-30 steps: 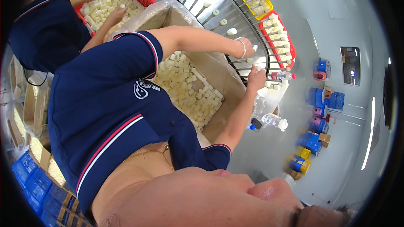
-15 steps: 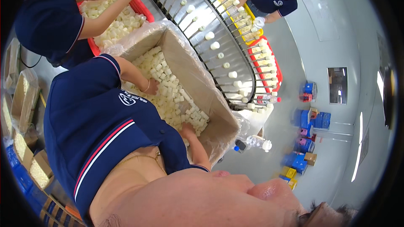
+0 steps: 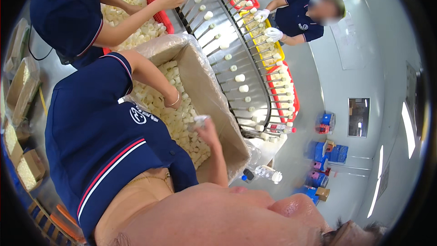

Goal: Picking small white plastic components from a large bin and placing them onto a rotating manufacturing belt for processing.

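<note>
A large carton [image 3: 200,70] lined with clear plastic holds a heap of short white hollow cylinders [image 3: 175,130]. From the left my left hand [image 3: 173,102], with a bracelet at its wrist, reaches down into the heap; its fingers are hidden. My right hand [image 3: 208,130] is raised over the near part of the carton, its fingers closed on a white cylinder [image 3: 200,120], blurred by motion. Whether it holds more than one piece cannot be made out.
Beyond the carton, a metal conveyor [image 3: 241,50] carries rods tipped with white cylinders. A co-worker's hand [image 3: 175,0] touches the rods beside a red basket [image 3: 170,20]. Another person [image 3: 296,18] in white gloves stands across, by yellow and red baskets. Plastic bottles [image 3: 268,173] lie right of the carton.
My right hand has lifted from the heap with a white piece in it. My left hand has gone deeper among the pieces. The whole view has shifted slightly.
</note>
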### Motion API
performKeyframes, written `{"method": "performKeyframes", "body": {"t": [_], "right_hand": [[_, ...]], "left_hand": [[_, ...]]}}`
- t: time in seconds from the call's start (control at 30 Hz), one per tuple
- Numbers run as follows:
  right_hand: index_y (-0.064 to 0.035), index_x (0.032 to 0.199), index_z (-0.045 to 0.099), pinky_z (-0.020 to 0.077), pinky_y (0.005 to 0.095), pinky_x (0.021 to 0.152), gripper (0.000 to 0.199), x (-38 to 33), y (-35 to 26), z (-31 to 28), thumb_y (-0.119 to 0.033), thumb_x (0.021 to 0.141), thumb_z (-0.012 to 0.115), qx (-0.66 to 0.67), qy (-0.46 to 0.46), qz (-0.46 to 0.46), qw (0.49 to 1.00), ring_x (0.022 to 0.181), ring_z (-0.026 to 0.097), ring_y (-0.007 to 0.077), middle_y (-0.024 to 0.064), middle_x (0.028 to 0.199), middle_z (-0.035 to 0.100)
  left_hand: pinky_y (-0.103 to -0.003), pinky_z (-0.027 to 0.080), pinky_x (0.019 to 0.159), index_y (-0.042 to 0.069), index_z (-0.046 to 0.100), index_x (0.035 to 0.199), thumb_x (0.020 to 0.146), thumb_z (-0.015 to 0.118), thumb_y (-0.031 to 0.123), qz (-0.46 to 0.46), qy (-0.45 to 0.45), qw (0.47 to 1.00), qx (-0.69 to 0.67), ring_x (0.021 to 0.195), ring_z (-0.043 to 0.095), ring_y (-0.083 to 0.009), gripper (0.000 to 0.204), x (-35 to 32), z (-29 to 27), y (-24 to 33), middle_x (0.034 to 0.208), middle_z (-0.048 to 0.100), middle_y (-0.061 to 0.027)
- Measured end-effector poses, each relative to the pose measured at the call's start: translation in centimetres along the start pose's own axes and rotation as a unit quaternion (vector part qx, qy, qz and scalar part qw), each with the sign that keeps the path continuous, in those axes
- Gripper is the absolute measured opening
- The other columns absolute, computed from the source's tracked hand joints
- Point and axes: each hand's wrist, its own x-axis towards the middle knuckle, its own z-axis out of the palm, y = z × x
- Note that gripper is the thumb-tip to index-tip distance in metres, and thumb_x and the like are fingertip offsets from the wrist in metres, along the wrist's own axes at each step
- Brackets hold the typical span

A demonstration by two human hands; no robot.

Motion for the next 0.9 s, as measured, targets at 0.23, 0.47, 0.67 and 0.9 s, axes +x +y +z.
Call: {"method": "performKeyframes", "body": {"t": [0.23, 0.47, 0.67, 0.9], "right_hand": [[-0.0018, 0.087, 0.057, 0.0398, 0.0255, 0.037, 0.027, 16.5, -13.9, -20.3, -0.027, 0.093, 0.048, 0.141, 0.392, -0.036, 0.908, 0.044, 0.049, 0.0111, 0.0049, 0.071, 0.060], [-0.0024, 0.095, 0.057, 0.0416, 0.0249, 0.042, 0.020, 19.1, -10.7, -15.1, -0.020, 0.085, 0.060, 0.119, 0.273, -0.021, 0.954, 0.052, 0.051, 0.0081, 0.0037, 0.074, 0.060], [0.0022, 0.089, 0.057, 0.0487, 0.0371, 0.061, 0.034, 19.2, -9.4, -13.4, -0.031, 0.082, 0.063, -0.221, 0.295, -0.022, 0.929, 0.069, 0.063, 0.0273, 0.0159, 0.081, 0.065], [0.0016, 0.090, 0.059, 0.0469, 0.0479, 0.071, 0.044, 17.3, -11.2, -11.7, -0.041, 0.080, 0.061, -0.384, 0.274, 0.175, 0.864, 0.084, 0.061, 0.0398, 0.0231, 0.088, 0.063]], "left_hand": [[-0.043, 0.046, 0.070, 0.002, 0.055, 0.105, 0.075, 0.055, 0.009, -0.005, 0.307, 0.905, -0.296, 0.079, 0.060, -0.0328, 0.030, -3.8, -4.5, -1.1, 0.092, 0.061, -0.0179], [-0.022, 0.040, 0.047, 0.011, 0.060, 0.106, 0.085, 0.057, 0.017, 0.166, 0.359, 0.620, -0.678, 0.056, 0.050, -0.0057, 0.022, -7.0, -5.1, -3.2, 0.080, 0.060, 0.0006], [-0.020, 0.037, 0.041, 0.012, 0.054, 0.113, 0.091, 0.050, 0.024, 0.185, 0.344, 0.359, -0.848, 0.051, 0.049, -0.0065, 0.025, -8.2, -7.0, -5.0, 0.073, 0.057, -0.0011], [-0.019, 0.031, 0.040, 0.012, 0.057, 0.105, 0.096, 0.037, 0.040, 0.264, 0.337, 0.226, -0.875, 0.050, 0.043, -0.0041, 0.035, -9.3, -6.5, -6.1, 0.076, 0.054, 0.0034]]}}
